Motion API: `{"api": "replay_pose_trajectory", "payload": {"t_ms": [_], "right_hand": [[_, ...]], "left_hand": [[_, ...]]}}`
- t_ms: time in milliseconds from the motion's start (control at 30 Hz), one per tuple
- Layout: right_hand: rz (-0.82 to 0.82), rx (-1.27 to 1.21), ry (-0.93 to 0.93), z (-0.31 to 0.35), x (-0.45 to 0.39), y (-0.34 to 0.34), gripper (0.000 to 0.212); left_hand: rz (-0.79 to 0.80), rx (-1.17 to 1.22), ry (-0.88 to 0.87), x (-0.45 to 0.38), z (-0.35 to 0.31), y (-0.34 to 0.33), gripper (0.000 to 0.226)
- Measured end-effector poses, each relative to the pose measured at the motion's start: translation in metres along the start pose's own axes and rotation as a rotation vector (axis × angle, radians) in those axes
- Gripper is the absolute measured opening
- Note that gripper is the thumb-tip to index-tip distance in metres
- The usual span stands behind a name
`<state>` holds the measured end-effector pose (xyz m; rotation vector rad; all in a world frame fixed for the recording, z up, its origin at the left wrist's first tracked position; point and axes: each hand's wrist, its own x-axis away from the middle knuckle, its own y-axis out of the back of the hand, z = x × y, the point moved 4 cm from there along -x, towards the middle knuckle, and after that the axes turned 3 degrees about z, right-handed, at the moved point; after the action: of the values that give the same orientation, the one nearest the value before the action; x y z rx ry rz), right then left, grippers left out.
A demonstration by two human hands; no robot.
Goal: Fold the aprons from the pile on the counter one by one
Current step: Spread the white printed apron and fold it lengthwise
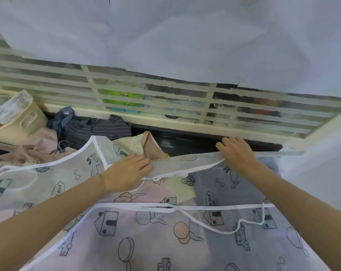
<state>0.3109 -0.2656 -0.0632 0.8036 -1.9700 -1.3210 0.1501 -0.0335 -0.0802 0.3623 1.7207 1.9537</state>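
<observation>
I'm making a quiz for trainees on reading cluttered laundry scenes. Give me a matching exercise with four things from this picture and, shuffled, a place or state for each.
Things:
1. translucent printed apron
2. beige basket
3. dark striped apron
4. white curtain

Places or states:
A. hangs across the top of the view
B. crumpled at the back by the window grille
C. spread out, its top edge held by the left hand and right hand
D. stands at the far left

Pairs: 1-C, 2-D, 3-B, 4-A
</observation>
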Motion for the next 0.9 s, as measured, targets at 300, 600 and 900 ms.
{"api": "replay_pose_trajectory", "payload": {"t_ms": [300,600,900], "right_hand": [[0.824,-0.222,0.062,0.057,0.055,-0.076,0.048],[0.407,-0.705,-0.257,0.045,-0.015,-0.042,0.043],[0.375,-1.15,-0.467,0.024,-0.025,-0.05,0.012]], "left_hand": [[0.769,0.741,0.438,0.005,0.002,-0.013,0.038],[1.051,0.138,0.767,0.015,0.081,-0.018,0.052],[0.408,0.705,0.653,0.026,0.112,0.026,0.042]]}}
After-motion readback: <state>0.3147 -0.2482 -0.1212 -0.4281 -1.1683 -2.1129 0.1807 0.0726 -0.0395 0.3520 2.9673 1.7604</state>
